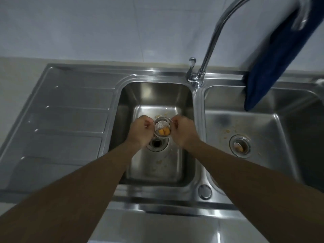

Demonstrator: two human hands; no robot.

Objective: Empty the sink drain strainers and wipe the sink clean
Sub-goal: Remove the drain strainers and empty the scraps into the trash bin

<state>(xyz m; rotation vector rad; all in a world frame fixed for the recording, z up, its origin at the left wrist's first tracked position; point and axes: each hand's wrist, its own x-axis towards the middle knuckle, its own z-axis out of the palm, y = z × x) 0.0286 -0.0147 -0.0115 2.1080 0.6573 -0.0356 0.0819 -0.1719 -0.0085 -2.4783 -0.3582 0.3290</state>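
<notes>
Faucet [211, 41] and blue cloth [280, 58] overhang the right basin [259, 120], its front open.

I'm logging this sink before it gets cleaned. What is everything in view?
sink: one, steel, two basins in the counter
drainboard: one, steel, left of the basins
faucet: one, chrome, behind the divider between basins
cloth: one, dark blue, draped over the faucet, upper right
lifted strainer: one, steel, held above the left basin's drain
scraps: a few, orange, inside the lifted strainer
open drain: one, dark, left basin floor
seated strainer: one, steel, in the right basin's drain, orange bits inside
residue: scattered specks, yellowish, both basin floors
round cap: one, steel, front rim between basins
left hand: one, pinches the lifted strainer's left side
right hand: one, pinches its right side
</notes>
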